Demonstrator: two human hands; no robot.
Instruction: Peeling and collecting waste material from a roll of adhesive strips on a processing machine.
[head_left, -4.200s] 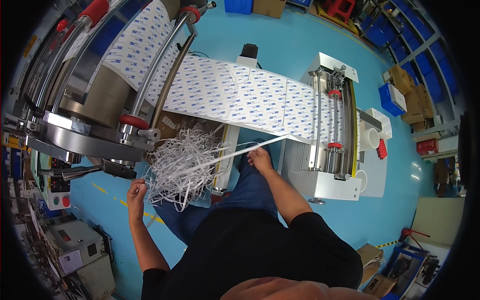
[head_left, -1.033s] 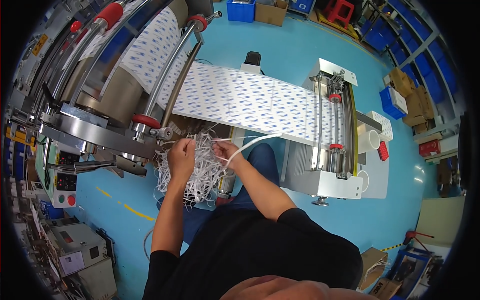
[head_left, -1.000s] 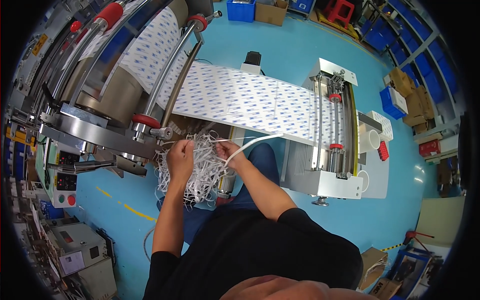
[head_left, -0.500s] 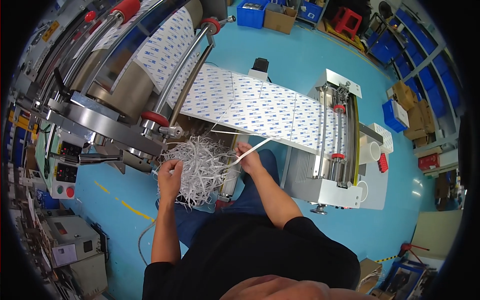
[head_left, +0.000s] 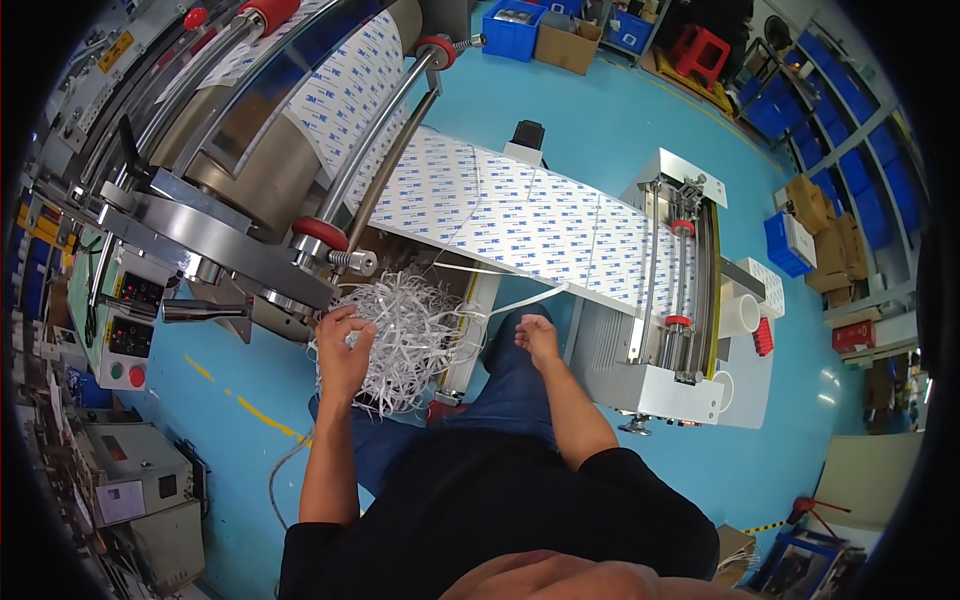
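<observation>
A tangled ball of thin white strips (head_left: 400,345) hangs in front of me, below the roller machine. My left hand (head_left: 343,355) is at its left side, thumb and fingers apart, seemingly touching its outer strips. My right hand (head_left: 538,338) is to the right of the ball above my knee, fingers curled in, with nothing visible in them. Just above that hand a flat white strip (head_left: 528,301) runs from the edge of the printed sheet (head_left: 520,225) toward the ball. A second thin strip (head_left: 480,269) stretches along the sheet's near edge.
Metal rollers (head_left: 375,135) with red collars stand at the upper left, beside a control panel (head_left: 128,340). The sheet passes to a roller unit (head_left: 665,385) on the right. Blue bins (head_left: 513,30), cardboard boxes (head_left: 567,45) and a red stool (head_left: 700,52) are farther back.
My right hand has let go of the white strip and moved right and down, away from the ball. My left hand's fingers have spread a little beside the ball.
</observation>
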